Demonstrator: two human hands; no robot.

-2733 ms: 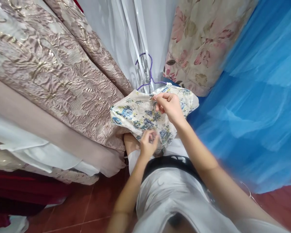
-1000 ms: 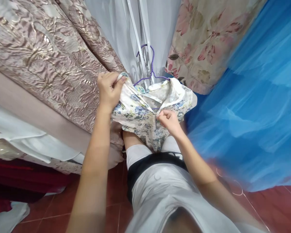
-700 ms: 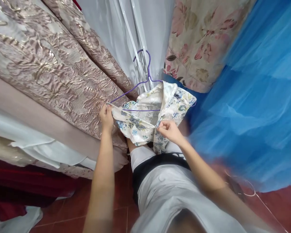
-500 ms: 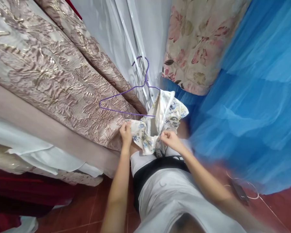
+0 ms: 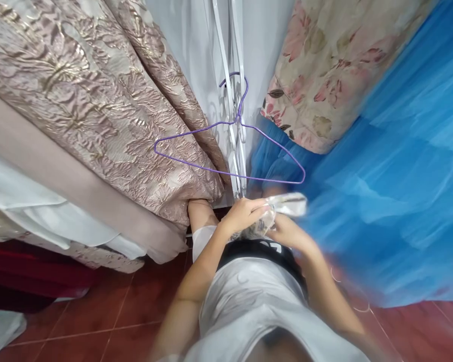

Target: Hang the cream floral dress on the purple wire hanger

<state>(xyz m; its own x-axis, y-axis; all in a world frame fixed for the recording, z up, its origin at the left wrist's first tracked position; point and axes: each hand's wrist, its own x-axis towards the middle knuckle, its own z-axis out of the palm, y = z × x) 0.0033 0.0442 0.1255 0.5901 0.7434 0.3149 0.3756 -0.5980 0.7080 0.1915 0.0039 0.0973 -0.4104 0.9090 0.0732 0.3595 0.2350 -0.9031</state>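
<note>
At eight o'clock, near the edge of view, dark red fabric (image 5: 30, 276) hangs below white cloth (image 5: 41, 213), which shows at about half past eight. Plain dusty-pink cloth (image 5: 83, 173) slants along nine o'clock, beside a textured pink-and-gold gown (image 5: 98, 110) that fills ten. Red tiled floor (image 5: 113, 322) shows between seven and eight. Across the centre spreads a purple hanger (image 5: 237, 118), its whole triangular outline visible and its hook pointing toward twelve, where long white strips (image 5: 226, 55) run past it. Just below the hanger, at about five, the person's left hand (image 5: 245, 216) is closed over a bunched, pale patterned garment (image 5: 264, 223), which lies apart from the hanger, above the black waistband (image 5: 256, 249) and the white shirt (image 5: 249, 301) near six. Around half past four the garment sits between both hands, one pale end sticking out toward four, blurred. The right hand (image 5: 289, 234), at four, is against the garment with its fingertips partly hidden, so whether it grips cannot be told. Pink-flowered cloth (image 5: 324, 85) hangs toward two, and billowing blue fabric (image 5: 385, 201) takes up three.
</note>
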